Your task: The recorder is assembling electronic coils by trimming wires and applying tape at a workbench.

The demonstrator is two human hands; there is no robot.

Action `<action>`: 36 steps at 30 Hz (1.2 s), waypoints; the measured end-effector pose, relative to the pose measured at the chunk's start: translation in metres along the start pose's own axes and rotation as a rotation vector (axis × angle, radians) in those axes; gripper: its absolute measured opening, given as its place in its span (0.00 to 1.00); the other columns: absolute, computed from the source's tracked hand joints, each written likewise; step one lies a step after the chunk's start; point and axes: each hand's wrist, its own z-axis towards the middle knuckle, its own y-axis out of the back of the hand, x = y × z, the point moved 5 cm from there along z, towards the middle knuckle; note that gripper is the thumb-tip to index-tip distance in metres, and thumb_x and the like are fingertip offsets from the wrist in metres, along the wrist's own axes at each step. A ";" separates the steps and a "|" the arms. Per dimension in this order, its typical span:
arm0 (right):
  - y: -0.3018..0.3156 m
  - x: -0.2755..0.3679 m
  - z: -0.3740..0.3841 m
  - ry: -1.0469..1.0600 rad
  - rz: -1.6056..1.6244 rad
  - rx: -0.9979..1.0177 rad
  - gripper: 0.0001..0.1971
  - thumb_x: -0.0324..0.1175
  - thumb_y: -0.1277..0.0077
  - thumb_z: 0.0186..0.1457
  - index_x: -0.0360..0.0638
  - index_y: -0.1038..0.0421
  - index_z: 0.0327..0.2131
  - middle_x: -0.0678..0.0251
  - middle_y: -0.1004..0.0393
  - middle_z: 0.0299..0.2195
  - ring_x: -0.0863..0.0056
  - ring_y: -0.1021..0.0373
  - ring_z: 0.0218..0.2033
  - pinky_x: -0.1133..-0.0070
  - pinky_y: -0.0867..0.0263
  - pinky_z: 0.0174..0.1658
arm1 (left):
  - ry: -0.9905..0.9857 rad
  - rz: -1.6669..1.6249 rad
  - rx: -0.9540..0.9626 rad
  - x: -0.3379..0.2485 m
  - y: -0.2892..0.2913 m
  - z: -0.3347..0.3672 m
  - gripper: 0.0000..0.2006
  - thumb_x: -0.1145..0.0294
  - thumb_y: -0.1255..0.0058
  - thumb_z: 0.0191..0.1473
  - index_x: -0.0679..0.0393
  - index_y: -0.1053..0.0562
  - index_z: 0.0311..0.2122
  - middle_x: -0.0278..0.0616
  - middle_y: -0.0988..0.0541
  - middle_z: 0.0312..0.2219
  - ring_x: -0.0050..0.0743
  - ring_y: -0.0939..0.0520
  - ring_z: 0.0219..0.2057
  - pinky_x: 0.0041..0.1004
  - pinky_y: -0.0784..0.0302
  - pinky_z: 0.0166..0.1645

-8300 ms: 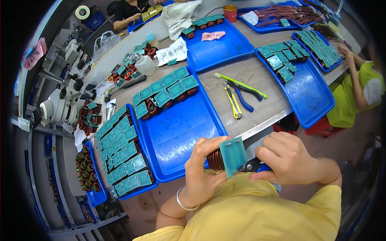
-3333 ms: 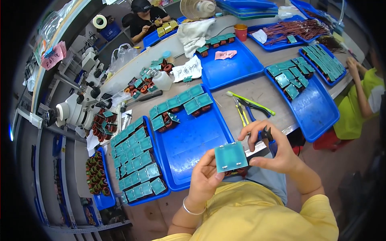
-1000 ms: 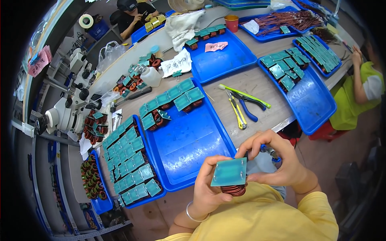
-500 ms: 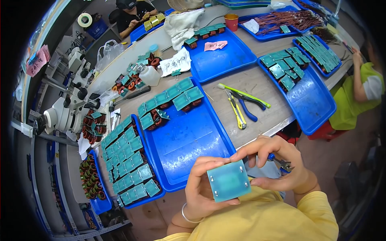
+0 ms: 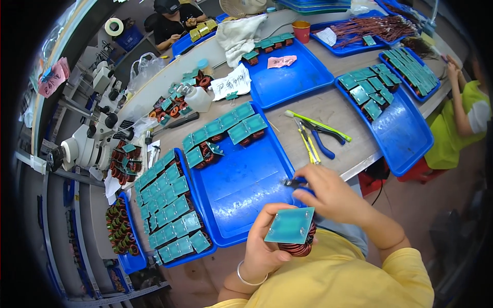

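My left hand (image 5: 261, 249) grips the edges of a coil on a square green circuit board (image 5: 290, 226). The board faces up, tilted, with small solder points at its corners. Copper-wound turns of the coil (image 5: 299, 249) show beneath it. In my right hand (image 5: 328, 192) is a small pair of blue-handled cutters (image 5: 297, 185), held just above the board. Their jaws point left, over the near right part of a blue tray (image 5: 239, 195). At that tray's far end stand several similar green boards on coils (image 5: 249, 128).
Left of it, another tray holds rows of green boards (image 5: 172, 208). A yellow utility knife (image 5: 309, 146), blue-handled pliers (image 5: 323, 149) and green brush (image 5: 321, 126) lie beyond my right hand. A part-filled tray (image 5: 403, 138) stands right. Co-workers sit at far left and right.
My right hand has let go of the board and moved up and left, swinging the cutters over the tray edge. The board has tilted, bringing the coil into view.
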 end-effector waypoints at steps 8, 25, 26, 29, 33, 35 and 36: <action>-0.060 -0.008 0.001 0.355 -0.587 0.058 0.18 0.38 0.46 0.36 0.42 0.34 0.33 0.64 0.36 0.30 0.67 0.38 0.33 0.73 0.46 0.36 | 0.074 -0.099 -0.005 0.001 0.005 0.005 0.40 0.54 0.37 0.38 0.68 0.44 0.50 0.49 0.29 0.40 0.39 0.22 0.34 0.32 0.25 0.38; 0.001 0.008 0.008 0.376 -0.083 -0.210 0.15 0.33 0.46 0.41 0.39 0.32 0.36 0.59 0.31 0.33 0.65 0.33 0.37 0.70 0.39 0.40 | -0.576 0.438 0.076 -0.043 -0.041 0.032 0.33 0.73 0.35 0.34 0.64 0.40 0.47 0.50 0.34 0.44 0.45 0.27 0.44 0.39 0.27 0.47; 0.017 0.018 0.006 0.379 -0.094 -0.209 0.15 0.33 0.46 0.41 0.39 0.32 0.36 0.59 0.31 0.33 0.65 0.33 0.37 0.70 0.39 0.40 | -0.584 0.431 0.078 -0.044 -0.041 0.031 0.33 0.73 0.35 0.34 0.64 0.40 0.47 0.50 0.34 0.44 0.45 0.27 0.44 0.39 0.27 0.47; 0.064 0.039 -0.007 0.278 0.336 -0.356 0.21 0.36 0.45 0.43 0.38 0.33 0.42 0.60 0.30 0.36 0.67 0.33 0.38 0.73 0.38 0.43 | -0.446 0.303 0.128 -0.040 -0.040 0.034 0.34 0.72 0.35 0.35 0.64 0.42 0.48 0.47 0.35 0.43 0.46 0.25 0.41 0.38 0.25 0.45; 0.083 0.072 -0.026 0.456 0.385 -0.317 0.35 0.49 0.39 0.37 0.31 0.35 0.43 0.58 0.30 0.37 0.69 0.33 0.38 0.75 0.39 0.44 | -0.302 0.213 0.102 -0.033 -0.050 0.034 0.36 0.69 0.34 0.33 0.65 0.42 0.47 0.43 0.35 0.39 0.43 0.25 0.42 0.36 0.23 0.43; 0.082 0.086 -0.033 0.523 0.236 -0.218 0.35 0.43 0.35 0.34 0.35 0.36 0.47 0.60 0.30 0.39 0.68 0.33 0.40 0.75 0.38 0.44 | -0.260 0.184 0.104 -0.033 -0.053 0.031 0.36 0.68 0.34 0.33 0.65 0.42 0.47 0.42 0.35 0.38 0.42 0.25 0.41 0.36 0.23 0.43; 0.081 0.085 -0.034 0.520 0.238 -0.208 0.35 0.43 0.35 0.34 0.35 0.36 0.47 0.60 0.30 0.39 0.68 0.33 0.40 0.75 0.38 0.44 | -0.216 0.161 0.111 -0.030 -0.053 0.028 0.36 0.67 0.33 0.33 0.65 0.43 0.46 0.42 0.35 0.37 0.40 0.24 0.40 0.37 0.23 0.43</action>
